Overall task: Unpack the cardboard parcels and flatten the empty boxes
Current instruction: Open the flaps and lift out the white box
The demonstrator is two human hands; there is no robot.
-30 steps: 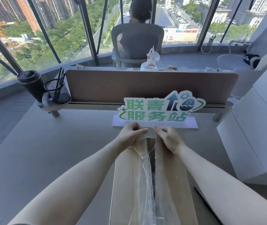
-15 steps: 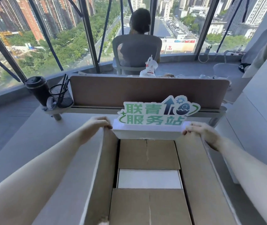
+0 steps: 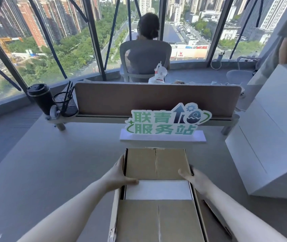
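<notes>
An open cardboard box (image 3: pixel 156 222) lies lengthwise on the grey desk (image 3: pixel 51 172) in front of me. Its two short inner flaps, the far inner flap (image 3: pixel 156 163) and the near one, lie flat. Between them shows a white flat item (image 3: pixel 158 189). My left hand (image 3: pixel 120 173) grips the box's left wall, thumb lying over the edge of the white item. My right hand (image 3: pixel 196 179) grips the right wall, fingertips on the far flap's right edge.
A green-lettered sign (image 3: pixel 165 123) on a white base stands just beyond the box. A large white box (image 3: pixel 270 145) fills the right. A black tumbler (image 3: pixel 40 98) and mesh pen holder (image 3: pixel 65 104) stand far left by the brown partition (image 3: pixel 156 98). A dark pen (image 3: pixel 216 219) lies right of the box. A person sits beyond.
A second ago both hands met at the taped top seam. They then spread the long flaps apart at the far corners, and have now drawn back to the box's side walls.
</notes>
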